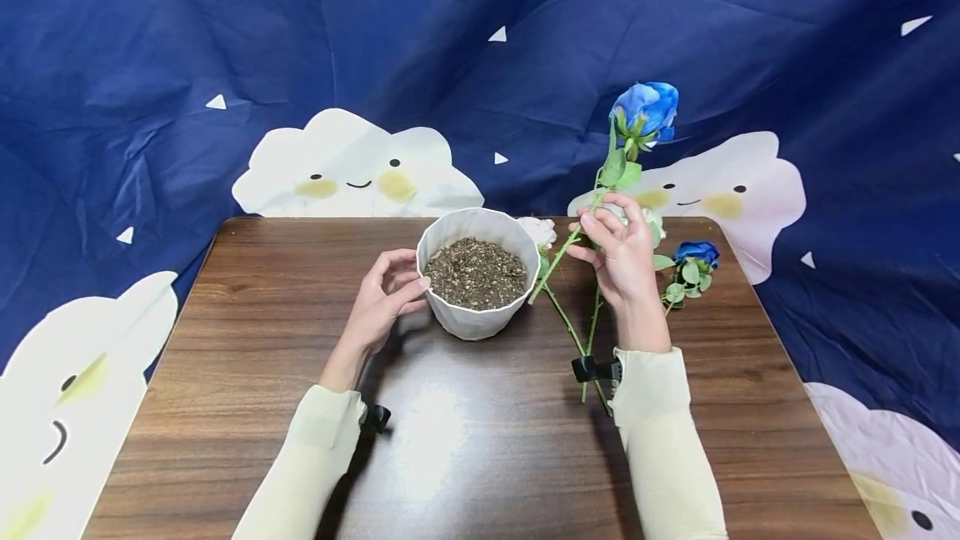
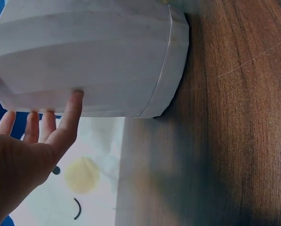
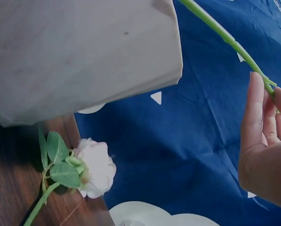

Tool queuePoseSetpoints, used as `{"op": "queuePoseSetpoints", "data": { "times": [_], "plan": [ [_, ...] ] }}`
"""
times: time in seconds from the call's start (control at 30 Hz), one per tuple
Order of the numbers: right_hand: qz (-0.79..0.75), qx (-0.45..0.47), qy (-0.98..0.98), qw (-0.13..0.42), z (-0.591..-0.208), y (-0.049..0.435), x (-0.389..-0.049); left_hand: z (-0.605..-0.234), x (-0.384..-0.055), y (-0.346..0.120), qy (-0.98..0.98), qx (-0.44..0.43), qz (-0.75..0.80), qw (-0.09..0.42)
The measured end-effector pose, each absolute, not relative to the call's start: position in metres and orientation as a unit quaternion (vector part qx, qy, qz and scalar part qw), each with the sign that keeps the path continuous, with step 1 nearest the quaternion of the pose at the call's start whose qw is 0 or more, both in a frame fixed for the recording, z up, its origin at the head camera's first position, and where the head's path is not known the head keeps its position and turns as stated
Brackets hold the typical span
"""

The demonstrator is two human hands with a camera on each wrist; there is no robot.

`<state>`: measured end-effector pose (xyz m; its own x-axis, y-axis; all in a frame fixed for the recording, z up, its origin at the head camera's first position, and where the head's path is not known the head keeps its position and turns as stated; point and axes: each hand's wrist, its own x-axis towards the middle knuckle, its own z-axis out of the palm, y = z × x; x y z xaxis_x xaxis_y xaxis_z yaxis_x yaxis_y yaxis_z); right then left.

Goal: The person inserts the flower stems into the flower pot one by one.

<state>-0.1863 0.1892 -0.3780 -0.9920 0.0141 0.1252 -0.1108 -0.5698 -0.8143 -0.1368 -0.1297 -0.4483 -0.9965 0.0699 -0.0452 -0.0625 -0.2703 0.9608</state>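
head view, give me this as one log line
left hand: touching white pot | right hand: pinching blue rose by stem | soil: in white pot | second blue rose: on table

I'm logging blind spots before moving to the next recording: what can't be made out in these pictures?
Both wrist views: the soil, hidden by the wall of the pot.
Left wrist view: part of the pot's side, cut off by the top edge.
Right wrist view: the bloom of the held blue rose, outside the right edge.
Head view: the lower stem of the loose blue rose, hidden behind the right hand and wrist.
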Motion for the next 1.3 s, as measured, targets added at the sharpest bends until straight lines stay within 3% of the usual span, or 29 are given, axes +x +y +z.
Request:
{"op": "queuePoseSetpoints", "data": {
  "times": [1.3],
  "plan": [
    [0.75,0.076,-0.652,0.077,-0.383,0.131,-0.221,-0.448,-0.138,-0.13,0.61,-0.001,0.791,0.049]
  ]
}}
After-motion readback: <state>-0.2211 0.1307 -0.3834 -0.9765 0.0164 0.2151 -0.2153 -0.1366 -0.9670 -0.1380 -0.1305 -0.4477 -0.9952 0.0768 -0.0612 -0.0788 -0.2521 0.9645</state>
